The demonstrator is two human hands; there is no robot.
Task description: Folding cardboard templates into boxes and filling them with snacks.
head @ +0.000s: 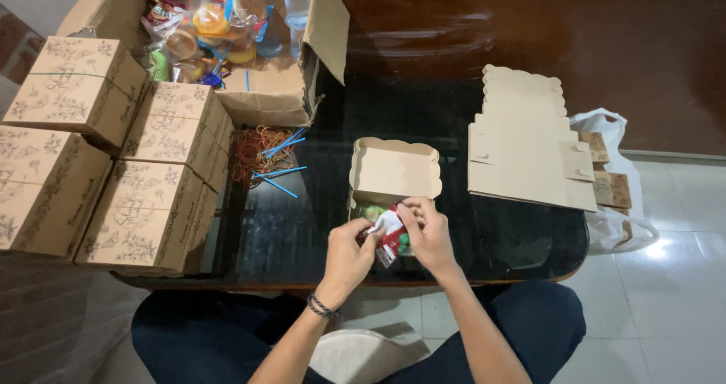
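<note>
An open kraft cardboard box (394,171) with a scalloped lid sits on the dark glass table (318,217) in front of me. Both hands hover over its tray. My left hand (348,254) and my right hand (428,233) together pinch a small red and white snack packet (389,236) just above the box. Green wrapped items (372,212) lie inside the tray, partly hidden by my fingers. A dark beaded bracelet circles my left wrist.
Stacked closed printed boxes (113,164) fill the left side. A big open carton (249,43) of wrapped snacks and a bottle stands at the back. Rubber bands and blue straws (265,153) lie beside it. Flat unfolded boxes (525,146) rest right, a white bag (612,180) beyond.
</note>
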